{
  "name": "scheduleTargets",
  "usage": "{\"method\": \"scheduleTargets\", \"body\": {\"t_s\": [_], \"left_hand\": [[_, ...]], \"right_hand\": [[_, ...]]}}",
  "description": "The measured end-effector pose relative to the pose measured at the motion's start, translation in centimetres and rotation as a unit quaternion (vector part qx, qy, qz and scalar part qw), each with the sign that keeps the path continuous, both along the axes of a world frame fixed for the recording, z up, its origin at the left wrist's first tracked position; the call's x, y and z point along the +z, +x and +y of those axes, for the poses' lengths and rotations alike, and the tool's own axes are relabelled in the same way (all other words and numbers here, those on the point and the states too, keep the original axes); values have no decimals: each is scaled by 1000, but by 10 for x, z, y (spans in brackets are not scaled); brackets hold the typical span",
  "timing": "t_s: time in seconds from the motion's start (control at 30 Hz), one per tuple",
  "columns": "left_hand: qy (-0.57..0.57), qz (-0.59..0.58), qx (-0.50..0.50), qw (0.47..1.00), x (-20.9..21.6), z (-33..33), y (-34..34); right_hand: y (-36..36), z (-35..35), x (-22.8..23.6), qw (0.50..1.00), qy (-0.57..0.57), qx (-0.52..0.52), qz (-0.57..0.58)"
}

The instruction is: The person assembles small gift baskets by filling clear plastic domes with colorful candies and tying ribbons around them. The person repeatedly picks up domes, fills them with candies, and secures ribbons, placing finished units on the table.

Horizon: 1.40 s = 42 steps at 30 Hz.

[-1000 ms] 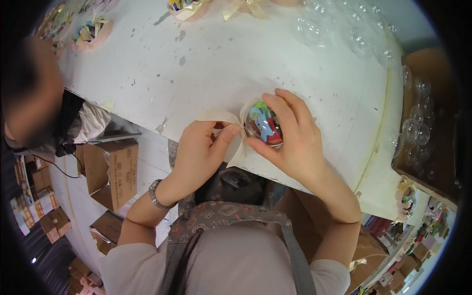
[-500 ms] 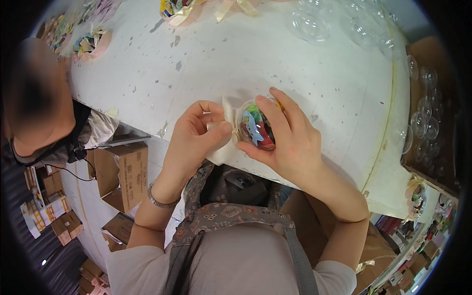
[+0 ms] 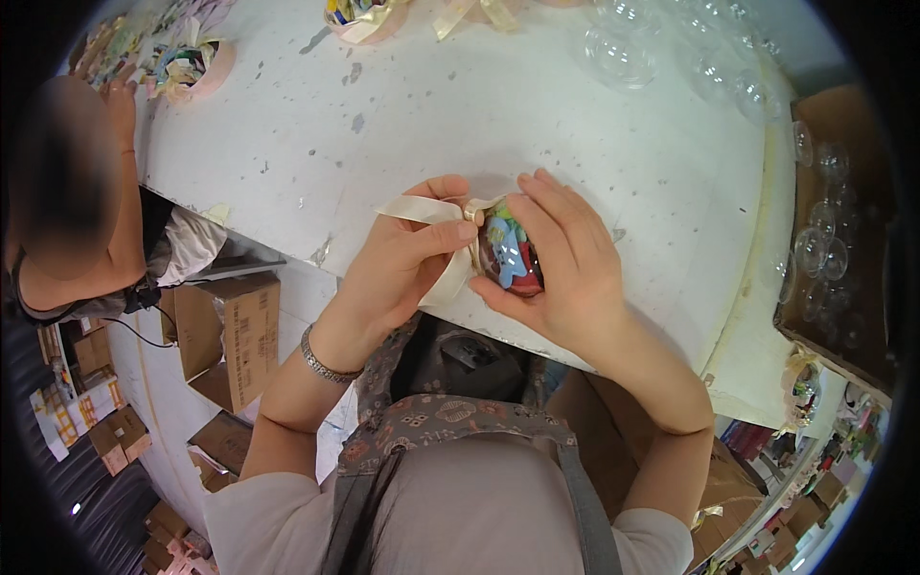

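A clear round ball [image 3: 510, 251] with colourful pieces inside, one of them light blue, sits over the table's near edge. My right hand [image 3: 565, 254] curls round its right side, fingers over the top and thumb below. At the ball's left side, my left hand [image 3: 407, 251] pinches a cream ribbon [image 3: 422, 209] between thumb and fingers. One ribbon end lies across the left fingers, and another hangs below the thumb [image 3: 448, 278]. Where the ribbon meets the ball is partly hidden by my left fingertips.
Clear empty balls [image 3: 618, 59] cluster at the table's far right, with more in a cardboard box [image 3: 867, 192] beside it. Ribboned pink containers [image 3: 369, 24] stand along the far edge. A co-worker [image 3: 72, 192] is at the left, above an open carton [image 3: 225, 335].
My left hand has shifted up and right, closer to the ball, and the ribbon's end now lies across its fingers. The co-worker's arm now reaches out along the table.
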<state>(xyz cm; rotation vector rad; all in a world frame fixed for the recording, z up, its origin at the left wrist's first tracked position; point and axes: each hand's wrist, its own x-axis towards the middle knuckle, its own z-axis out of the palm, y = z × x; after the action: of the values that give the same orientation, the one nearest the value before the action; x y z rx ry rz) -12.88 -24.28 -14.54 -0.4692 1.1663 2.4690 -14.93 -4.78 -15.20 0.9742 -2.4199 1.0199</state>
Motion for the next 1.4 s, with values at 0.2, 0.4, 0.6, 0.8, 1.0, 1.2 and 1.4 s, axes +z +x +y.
{"method": "scheduleTargets", "body": {"t_s": [0.2,0.4,0.6,0.8,1.0,1.2,1.4], "left_hand": [[-93,77,-48,992,9,-3,-20],[-346,245,-283,860,38,-13,-58],[-428,293,-253,817,39,-16,-60],[-416,332,-184,827,7,-39,-39],[-328,372,-203,844,2,-37,-31],[-380,396,-193,813,7,-36,-33],[-518,398,-258,712,36,-33,-45]], "right_hand": [[4,0,-4,985,-84,81,-126],[-10,-3,2,940,-75,81,-321],[-36,-2,6,917,-89,62,-385],[-33,-1,-2,931,-100,73,-342],[-30,-3,4,920,-98,54,-377],[-28,-5,-9,968,-112,58,-218],[-42,-5,22,964,-7,87,-251]]}}
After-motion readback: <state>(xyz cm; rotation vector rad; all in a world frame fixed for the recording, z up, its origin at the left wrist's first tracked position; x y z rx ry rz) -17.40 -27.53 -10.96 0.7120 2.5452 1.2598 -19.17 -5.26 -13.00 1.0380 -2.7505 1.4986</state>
